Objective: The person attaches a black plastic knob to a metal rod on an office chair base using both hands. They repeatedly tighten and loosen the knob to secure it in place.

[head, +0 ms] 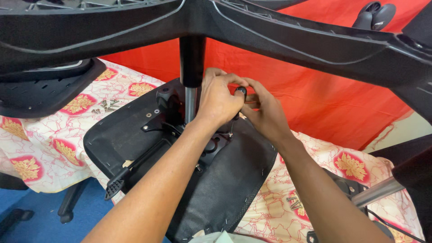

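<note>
An upturned black office chair seat lies on a table with its metal mechanism plate facing up. A gas lift column rises from the plate to the black star base overhead. My left hand and my right hand meet just right of the column, both pinching a small black-handled tool that points down at the mechanism. A black lever sticks out from the plate toward the lower left.
Loose screws lie on the flowered tablecloth at the left, more screws at the right. A black chair part rests at far left. A caster shows at top right, a red cloth hangs behind.
</note>
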